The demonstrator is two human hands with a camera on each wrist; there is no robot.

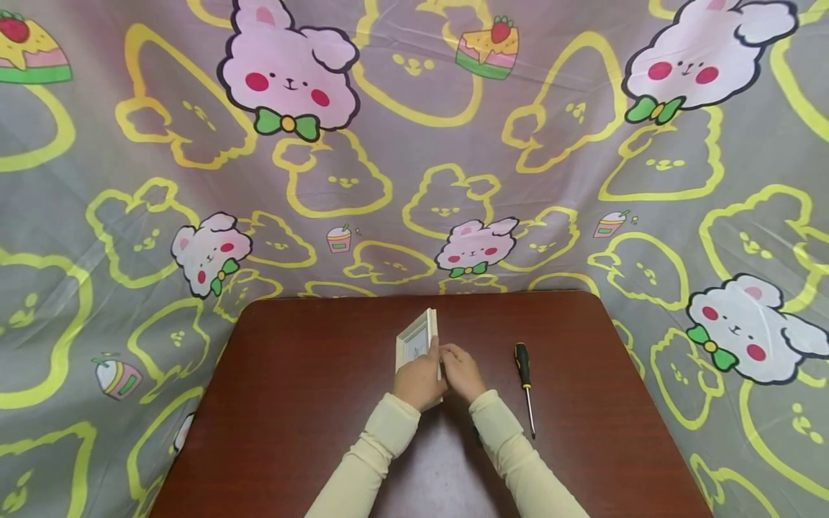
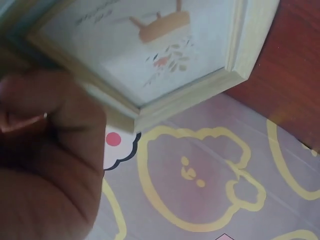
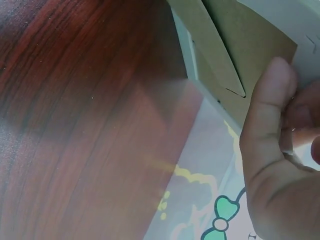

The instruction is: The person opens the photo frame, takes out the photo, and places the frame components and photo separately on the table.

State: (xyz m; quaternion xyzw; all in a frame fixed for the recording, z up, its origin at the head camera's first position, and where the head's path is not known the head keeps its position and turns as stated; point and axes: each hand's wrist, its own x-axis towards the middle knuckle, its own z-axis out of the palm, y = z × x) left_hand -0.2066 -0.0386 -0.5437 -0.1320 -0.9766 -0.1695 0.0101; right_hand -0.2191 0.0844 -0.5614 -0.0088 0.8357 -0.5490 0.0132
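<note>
A pale wooden picture frame (image 1: 416, 344) stands tilted on edge over the table's middle, its picture side facing left. My left hand (image 1: 419, 378) grips its near part. In the left wrist view, the frame's picture (image 2: 165, 55) shows a printed plant design, with curled fingers beside the frame. My right hand (image 1: 463, 373) is at the frame's back, fingers bent. The right wrist view shows the brown backing board (image 3: 270, 40) with a stand flap (image 3: 220, 55), and the right thumb (image 3: 272, 95) against the board near the rim. The fingertips behind that thumb are partly hidden.
A screwdriver (image 1: 523, 367) with a black and yellow handle lies on the reddish-brown table (image 1: 311, 388), right of the hands. A small dark thing (image 1: 478, 436) shows partly from under the right sleeve. Patterned cloth (image 1: 401, 180) hangs around the table's back and sides.
</note>
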